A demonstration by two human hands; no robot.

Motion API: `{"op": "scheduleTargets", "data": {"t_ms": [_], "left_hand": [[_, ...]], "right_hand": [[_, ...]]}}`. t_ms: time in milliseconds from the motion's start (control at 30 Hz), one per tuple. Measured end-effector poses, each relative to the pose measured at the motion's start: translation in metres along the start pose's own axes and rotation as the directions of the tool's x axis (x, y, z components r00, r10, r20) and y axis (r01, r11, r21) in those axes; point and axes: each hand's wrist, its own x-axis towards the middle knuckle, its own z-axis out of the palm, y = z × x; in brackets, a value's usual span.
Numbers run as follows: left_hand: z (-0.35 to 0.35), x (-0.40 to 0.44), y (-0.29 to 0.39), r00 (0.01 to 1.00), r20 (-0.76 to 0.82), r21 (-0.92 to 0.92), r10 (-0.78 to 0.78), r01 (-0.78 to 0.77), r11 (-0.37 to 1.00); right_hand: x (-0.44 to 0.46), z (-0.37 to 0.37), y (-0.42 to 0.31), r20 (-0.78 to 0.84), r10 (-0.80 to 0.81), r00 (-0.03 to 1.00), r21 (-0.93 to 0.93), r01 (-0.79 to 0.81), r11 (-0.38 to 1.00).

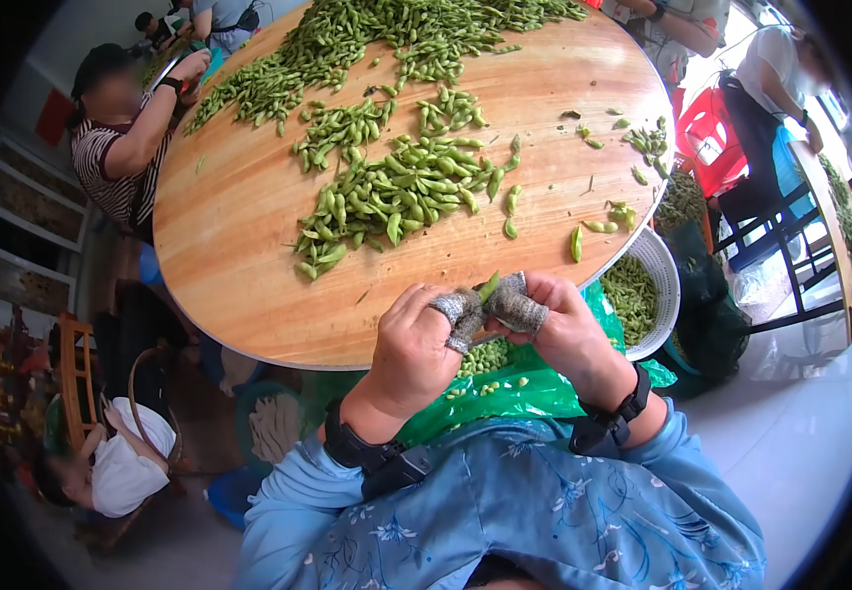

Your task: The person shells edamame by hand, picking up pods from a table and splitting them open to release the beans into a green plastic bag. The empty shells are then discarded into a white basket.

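Note:
Between the fingertips of both hands is a green soybean pod [489,287], just in front of the table's near edge. My left hand [421,329] pinches it from the left, its thumb and a finger wrapped in grey knitted covers. From the right, my right hand [544,313] grips the same pod with similarly covered digits. Below them, shelled green beans [485,358] lie in a green plastic sheet [534,388] over my lap. A pile of unopened pods [396,192] rests on the round wooden table [249,265] beyond my hands.
A larger heap of pods [426,34] covers the table's far side. At right stands a white basket [670,295] with pods, near a red chair [711,143]. People sit around: one in stripes [126,147] at left, another in a white shirt [780,74] at right.

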Motion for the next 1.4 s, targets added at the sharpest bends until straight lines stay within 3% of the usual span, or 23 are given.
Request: {"op": "scheduleTargets", "data": {"t_ms": [267,367,467,533,733,967,1167,1233,1400], "left_hand": [[-0.001,-0.004,-0.001,0.997,0.028,0.037,0.067,-0.068,0.997],[-0.001,-0.004,-0.001,1.0,0.016,-0.039,-0.017,0.018,0.999],[-0.002,-0.003,-0.006,0.988,0.109,-0.013,-0.111,0.113,0.993],[-0.003,-0.004,-0.008,0.991,0.137,0.073,0.005,-0.015,0.997],[-0.006,-0.004,-0.003,0.966,0.259,0.203,0.018,-0.073,0.976],[-0.001,-0.007,-0.003,0.966,0.237,0.288,0.105,-0.173,0.942],[0.007,-0.014,-0.008,0.992,0.128,0.054,0.019,-0.026,0.998],[0.009,-0.018,-0.007,0.987,0.102,-0.098,-0.125,0.135,0.986],[0.012,-0.018,0.002,0.943,0.06,-0.364,-0.329,0.327,0.872]], "right_hand": [[0.004,0.005,0.012,0.001,-0.066,0.998,0.088,0.065,0.994],[0.001,0.006,0.003,0.005,-0.069,0.998,0.078,0.068,0.995],[0.0,0.002,0.002,0.009,-0.036,0.999,0.01,0.036,0.999],[0.0,0.001,0.004,0.015,-0.012,1.0,-0.016,0.012,1.0],[-0.002,0.005,-0.003,0.028,-0.044,0.999,-0.079,0.046,0.996],[0.004,0.005,0.009,0.016,-0.109,0.994,0.027,0.108,0.994],[0.007,0.006,0.016,0.02,-0.134,0.991,0.075,0.132,0.988],[0.007,0.006,0.016,0.022,-0.137,0.99,0.08,0.135,0.988],[0.005,0.007,0.017,0.043,-0.238,0.97,0.023,0.237,0.971]]}}
